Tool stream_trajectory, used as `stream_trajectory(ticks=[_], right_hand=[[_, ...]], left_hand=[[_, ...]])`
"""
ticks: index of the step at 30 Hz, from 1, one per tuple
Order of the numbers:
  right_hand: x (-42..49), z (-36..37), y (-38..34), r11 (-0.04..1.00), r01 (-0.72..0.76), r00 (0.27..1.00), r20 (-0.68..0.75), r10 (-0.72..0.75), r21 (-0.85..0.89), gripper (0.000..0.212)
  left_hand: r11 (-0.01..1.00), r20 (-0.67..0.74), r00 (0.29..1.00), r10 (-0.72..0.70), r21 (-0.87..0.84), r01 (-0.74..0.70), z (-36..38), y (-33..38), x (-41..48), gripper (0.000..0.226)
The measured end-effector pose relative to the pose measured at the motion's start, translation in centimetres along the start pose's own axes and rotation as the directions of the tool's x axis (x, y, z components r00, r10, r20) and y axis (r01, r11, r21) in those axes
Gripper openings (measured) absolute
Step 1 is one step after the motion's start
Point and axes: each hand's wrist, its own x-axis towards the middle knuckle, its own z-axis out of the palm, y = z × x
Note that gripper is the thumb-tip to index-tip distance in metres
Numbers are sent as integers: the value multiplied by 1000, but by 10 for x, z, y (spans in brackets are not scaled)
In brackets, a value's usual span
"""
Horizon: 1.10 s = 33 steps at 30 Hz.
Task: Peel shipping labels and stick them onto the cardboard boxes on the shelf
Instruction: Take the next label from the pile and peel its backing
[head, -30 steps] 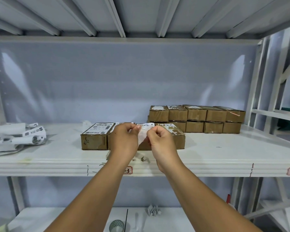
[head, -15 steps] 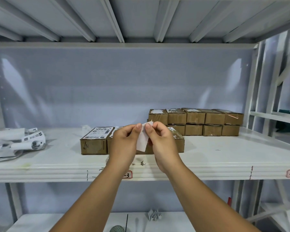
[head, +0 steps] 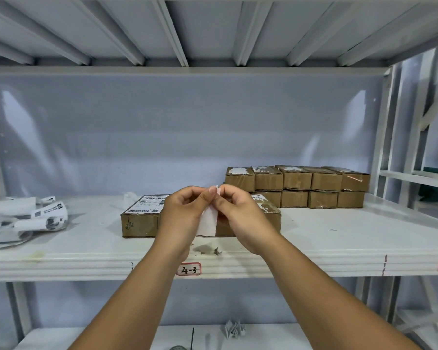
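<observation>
Far left of the shelf (head: 339, 245): a heap of loose labels (head: 28, 219), curled and overlapping, printed faces partly showing.

Centre-left: a labelled box (head: 141, 224) stands at the front, its top covered by a printed shipping label. A small crumpled paper (head: 129, 199) lies just behind it, near the back wall. The front row of boxes runs on behind the hands; how many stand there cannot be told.

Centre: the left hand (head: 183, 217) and the right hand (head: 244, 218) are raised together in front of that row. Each pinches the upper edge of one white label sheet (head: 208, 222) between thumb and forefinger, the fingertips nearly meeting at its top corner. The sheet hangs down between the palms, above the shelf and clear of the boxes. Its printed side is not visible.

Below the hands: paper scraps (head: 210, 250) lie near the shelf's front edge, and a tag (head: 189, 269) reading "4-3" is fixed to the lip.

Centre-right: the end box (head: 272, 218) of the front row shows past the right wrist, with white patches on top.

Right rear: stacked boxes (head: 297, 185) in two layers stand against the back wall, their tops carrying torn white remnants.

On the lower shelf (head: 276, 335) lies a folded wad of paper (head: 234, 329).
</observation>
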Motion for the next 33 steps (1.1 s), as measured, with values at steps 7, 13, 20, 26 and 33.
stream_trajectory(ticks=[7,13,20,26,33], right_hand=[[-1,0,5,999,30,999,-17,-30,-11,29],[-1,3,5,997,-2,999,-34,5,77,27],[0,4,3,999,30,995,-91,-33,-37,28],[-5,10,1,998,6,985,-173,-16,-57,29],[-12,12,-3,994,-25,977,-213,2,-105,29]], left_hand=[[998,-44,998,40,48,-38,1,0,1,21],[999,-87,996,21,48,-17,4,-1,4,24],[991,-233,973,-10,130,41,13,-4,11,32],[992,-261,963,-63,92,89,13,-2,18,34],[971,-272,962,-2,228,66,8,2,21,33]])
